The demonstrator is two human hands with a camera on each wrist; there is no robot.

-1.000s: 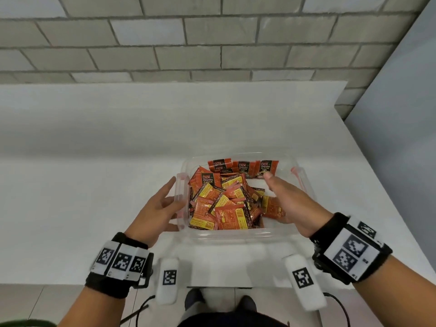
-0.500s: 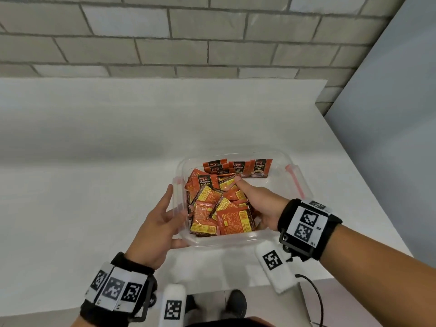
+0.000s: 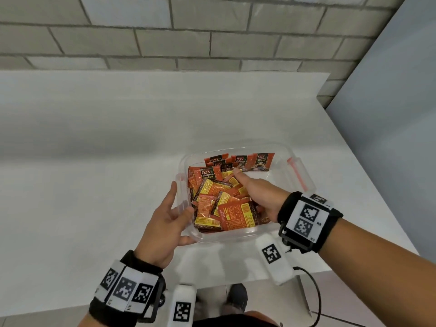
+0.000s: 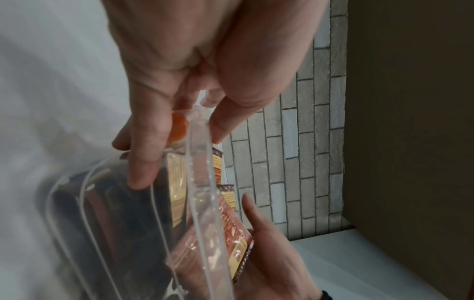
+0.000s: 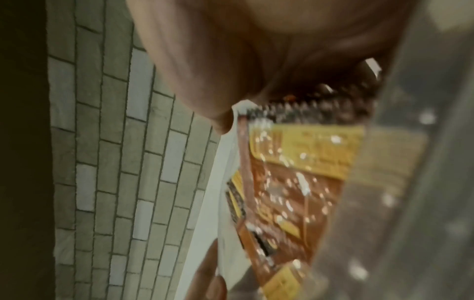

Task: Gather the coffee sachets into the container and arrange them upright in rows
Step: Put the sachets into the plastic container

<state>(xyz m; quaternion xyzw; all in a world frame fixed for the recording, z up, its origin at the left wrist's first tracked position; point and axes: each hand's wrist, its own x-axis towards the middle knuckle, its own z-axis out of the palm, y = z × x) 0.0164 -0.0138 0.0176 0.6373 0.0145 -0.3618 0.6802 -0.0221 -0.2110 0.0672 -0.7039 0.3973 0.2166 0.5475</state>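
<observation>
Your left hand point(image 3: 165, 223) grips the clear container point(image 3: 238, 234) at its left wall; your right hand point(image 3: 259, 197) lies inside, fingers hidden among loose coffee sachets point(image 3: 221, 204), grasp unclear. Sachets look light, limp, slick: pinch at edges. Upright ones by the container's far wall read "D2X".

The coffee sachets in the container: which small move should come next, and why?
Probably the right hand should lift a few loose sachets and stand them beside the upright row at the far wall. The left hand already steadies the container, and most sachets lie jumbled flat.
</observation>
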